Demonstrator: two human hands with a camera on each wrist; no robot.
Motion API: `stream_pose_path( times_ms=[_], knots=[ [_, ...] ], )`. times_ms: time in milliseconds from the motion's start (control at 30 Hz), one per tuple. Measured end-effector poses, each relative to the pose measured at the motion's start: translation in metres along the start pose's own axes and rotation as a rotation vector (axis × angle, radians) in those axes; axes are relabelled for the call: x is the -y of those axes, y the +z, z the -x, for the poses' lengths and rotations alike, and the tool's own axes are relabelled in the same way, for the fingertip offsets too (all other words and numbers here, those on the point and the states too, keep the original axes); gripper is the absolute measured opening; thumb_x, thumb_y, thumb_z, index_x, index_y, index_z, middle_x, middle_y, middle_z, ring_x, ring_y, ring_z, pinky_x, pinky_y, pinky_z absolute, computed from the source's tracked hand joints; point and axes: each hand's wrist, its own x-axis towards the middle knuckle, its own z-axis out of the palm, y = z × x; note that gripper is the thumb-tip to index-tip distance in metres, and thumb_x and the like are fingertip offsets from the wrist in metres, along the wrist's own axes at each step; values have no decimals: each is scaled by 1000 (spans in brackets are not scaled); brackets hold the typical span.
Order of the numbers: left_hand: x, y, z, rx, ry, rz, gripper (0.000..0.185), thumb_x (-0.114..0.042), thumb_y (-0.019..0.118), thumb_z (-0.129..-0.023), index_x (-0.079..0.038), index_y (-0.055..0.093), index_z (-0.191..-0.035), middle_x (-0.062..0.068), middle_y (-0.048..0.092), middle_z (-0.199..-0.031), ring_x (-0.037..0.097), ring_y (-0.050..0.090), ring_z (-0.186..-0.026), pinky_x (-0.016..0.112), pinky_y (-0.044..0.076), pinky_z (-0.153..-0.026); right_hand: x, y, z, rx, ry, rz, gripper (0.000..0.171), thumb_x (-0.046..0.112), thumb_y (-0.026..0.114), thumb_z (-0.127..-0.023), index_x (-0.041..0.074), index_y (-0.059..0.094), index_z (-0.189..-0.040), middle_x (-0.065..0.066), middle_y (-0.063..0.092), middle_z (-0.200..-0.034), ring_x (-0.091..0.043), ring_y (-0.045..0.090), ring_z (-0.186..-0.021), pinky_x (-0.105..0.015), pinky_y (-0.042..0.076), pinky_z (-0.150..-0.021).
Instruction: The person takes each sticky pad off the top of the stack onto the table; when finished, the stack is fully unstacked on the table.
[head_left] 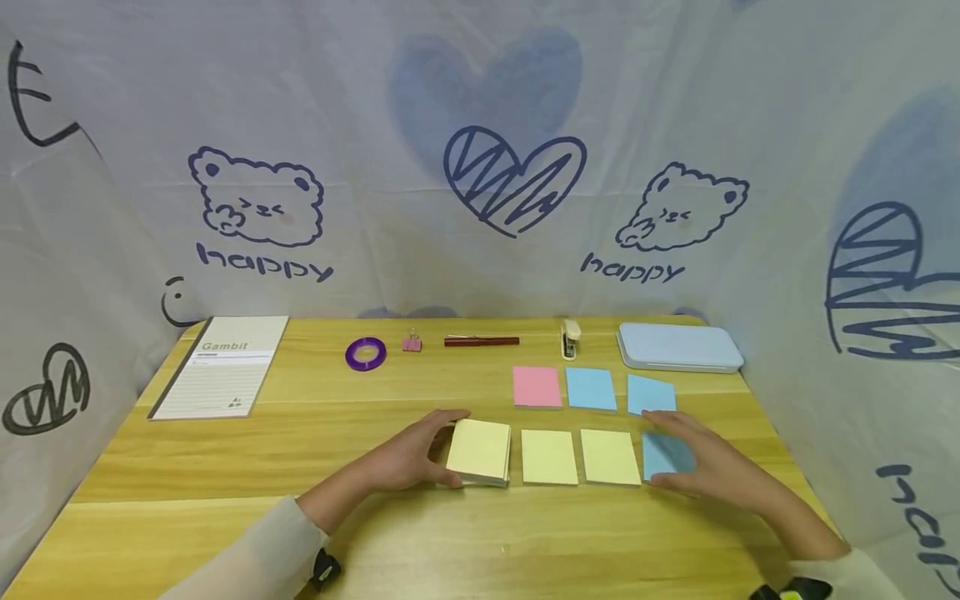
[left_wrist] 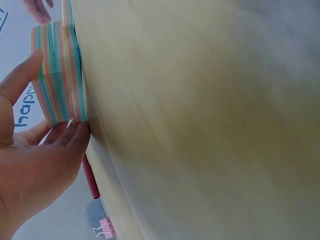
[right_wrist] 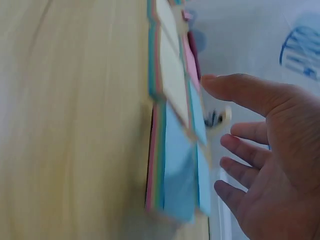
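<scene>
Along the far edge of the surface [head_left: 225, 467], from the far left corner rightward, lie a lined notebook [head_left: 222, 367], a purple tape ring [head_left: 365, 353], a pink binder clip [head_left: 411, 342], a dark red pen [head_left: 481, 341], a small stapler [head_left: 570, 339] and a pale blue case [head_left: 678, 347]. Nearer the front edge, the left hand [head_left: 408, 454] grips the thick stack of sticky notes [head_left: 480, 451], thumb on its far side and fingers at its near side. To its right lie two yellow notes [head_left: 550, 456] in a row, with a pink note [head_left: 537, 387] and two blue notes [head_left: 592, 388] behind them. The right hand [head_left: 705, 462], fingers straight and spread, rests over a blue note [head_left: 663, 456] at the row's right end.
</scene>
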Motion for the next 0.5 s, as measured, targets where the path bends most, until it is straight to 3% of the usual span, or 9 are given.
stream_pose_path(
  times_ms=[133, 500],
  knots=[
    [1, -1, 1, 14, -3, 16, 100, -16, 88, -82, -2, 28, -161, 23, 31, -163, 43, 34, -149, 54, 28, -123, 19, 11, -18, 57, -22, -52, 85, 41, 82, -88, 8, 43, -156, -24, 42, -157, -54, 34, -144, -76, 36, -106],
    [2, 2, 0, -13, -24, -90, 98, -17, 89, -81, -5, 32, -160, 19, 41, -154, 40, 38, -145, 57, 32, -121, 77, 56, -76, 145, -135, -132, 87, 40, 82, -88, 10, 41, -158, -11, 40, -162, -41, 32, -150, -65, 31, -118]
  ],
)
